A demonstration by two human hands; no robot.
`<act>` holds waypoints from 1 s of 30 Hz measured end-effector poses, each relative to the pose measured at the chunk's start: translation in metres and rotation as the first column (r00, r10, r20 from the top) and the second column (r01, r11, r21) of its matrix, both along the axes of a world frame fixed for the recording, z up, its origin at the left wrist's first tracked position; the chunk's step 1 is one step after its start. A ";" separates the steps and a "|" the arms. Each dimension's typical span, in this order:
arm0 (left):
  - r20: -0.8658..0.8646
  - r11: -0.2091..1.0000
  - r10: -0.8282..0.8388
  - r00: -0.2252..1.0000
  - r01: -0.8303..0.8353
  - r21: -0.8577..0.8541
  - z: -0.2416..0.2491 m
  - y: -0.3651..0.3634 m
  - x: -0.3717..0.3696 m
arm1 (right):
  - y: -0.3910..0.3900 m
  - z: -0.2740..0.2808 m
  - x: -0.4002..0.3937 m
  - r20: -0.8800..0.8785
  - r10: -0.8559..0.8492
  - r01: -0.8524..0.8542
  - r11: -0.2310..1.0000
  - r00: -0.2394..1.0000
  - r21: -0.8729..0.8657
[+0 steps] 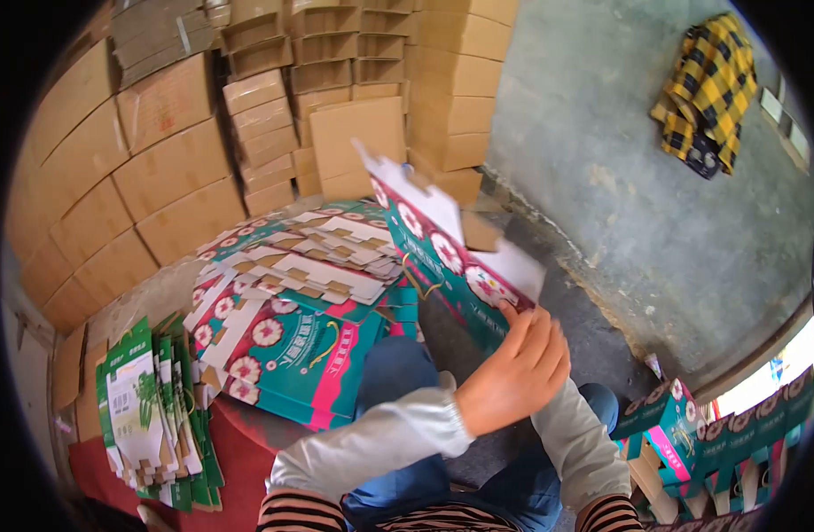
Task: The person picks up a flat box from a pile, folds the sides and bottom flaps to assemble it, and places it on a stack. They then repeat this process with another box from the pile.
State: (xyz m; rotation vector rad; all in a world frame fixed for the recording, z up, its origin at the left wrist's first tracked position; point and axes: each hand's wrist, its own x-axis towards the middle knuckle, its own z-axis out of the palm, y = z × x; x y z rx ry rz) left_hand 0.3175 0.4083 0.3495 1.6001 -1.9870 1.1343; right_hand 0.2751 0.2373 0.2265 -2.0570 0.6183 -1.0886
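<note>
Striped cuffs [301, 510] are showing nearest the camera, and silver-grey sleeve covers [371, 443] are running forward from them over blue jeans [394, 377]. The person's left hand [516, 365] is reaching across to the right, its fingers bending and closing on the near lower end of a teal carton [429, 253]. The right hand is hiding behind the left, so its state cannot be told. Teal, pink and white with flower prints, the carton is tilting in the air above the floor [602, 332], its far end rising up and to the left, its white flaps standing along the upper edge and a gold cord [422, 282] hanging at its side. Motion is blurring its far tip.

To the left, flat printed cartons [296, 350] of the same colours are lying in an overlapping pile. Nearer the left edge, green-and-white cartons [150, 399] are leaning together on a red surface [238, 457]. Brown boxes [181, 168] are standing stacked behind. A yellow-and-black checked shirt [713, 84] is hanging on the grey wall [584, 142], and more teal cartons [673, 430] are standing at lower right.
</note>
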 end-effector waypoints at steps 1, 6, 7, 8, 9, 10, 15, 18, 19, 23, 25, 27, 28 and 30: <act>-0.136 0.993 -0.115 0.984 0.109 -0.047 -0.010 0.007 -0.004 | -0.009 0.007 -0.016 0.073 0.044 -0.055 0.988 0.996 0.142; -0.749 0.986 -0.120 0.651 0.166 -0.014 -0.083 -0.012 0.019 | -0.013 0.012 -0.090 0.263 -0.114 0.017 0.938 0.958 0.345; -0.770 0.988 -0.126 0.626 0.153 -0.037 -0.092 -0.019 0.027 | -0.012 0.009 -0.103 0.262 -0.147 0.049 0.936 0.954 0.349; -0.788 0.990 -0.125 0.603 0.132 -0.056 -0.097 -0.026 0.034 | -0.012 0.008 -0.113 0.263 -0.174 0.072 0.932 0.949 0.354; -0.803 0.992 -0.112 0.585 0.113 -0.056 -0.100 -0.032 0.040 | -0.011 0.012 -0.125 0.238 -0.166 0.078 0.938 0.957 0.339; -0.779 0.992 -0.125 0.615 0.106 -0.075 -0.098 -0.039 0.049 | -0.012 0.023 -0.133 0.251 -0.141 0.052 0.942 0.958 0.332; -0.641 0.973 -0.078 0.763 -0.081 -0.214 -0.029 -0.078 0.100 | -0.060 0.070 -0.183 0.077 -0.043 0.021 0.965 0.996 0.261; -0.670 0.983 -0.087 0.737 0.171 0.060 -0.006 -0.099 0.140 | -0.101 0.071 -0.199 0.052 0.082 -0.093 0.957 0.995 0.276; -0.600 0.946 -0.137 0.788 0.283 0.155 -0.008 -0.108 0.155 | -0.108 0.077 -0.200 0.066 0.137 -0.151 0.942 0.988 0.299; -0.781 0.695 0.309 0.543 0.432 0.575 0.042 -0.128 0.166 | -0.128 0.096 -0.213 0.032 0.319 -0.313 0.899 0.947 0.305; -0.662 0.577 0.306 0.684 0.420 0.701 0.064 -0.134 0.153 | -0.143 0.097 -0.224 -0.042 0.415 -0.396 0.890 0.909 0.226; -0.751 0.298 0.392 0.532 0.698 0.651 0.066 -0.130 0.135 | -0.152 0.102 -0.222 -0.112 0.432 -0.393 0.882 0.895 0.260; -0.754 0.124 0.459 0.470 0.806 0.578 0.060 -0.133 0.121 | -0.152 0.098 -0.228 -0.131 0.423 -0.373 0.881 0.897 0.292; -0.772 0.051 0.395 0.498 0.827 0.560 0.037 -0.126 0.105 | -0.156 0.099 -0.228 -0.112 0.457 -0.412 0.865 0.882 0.285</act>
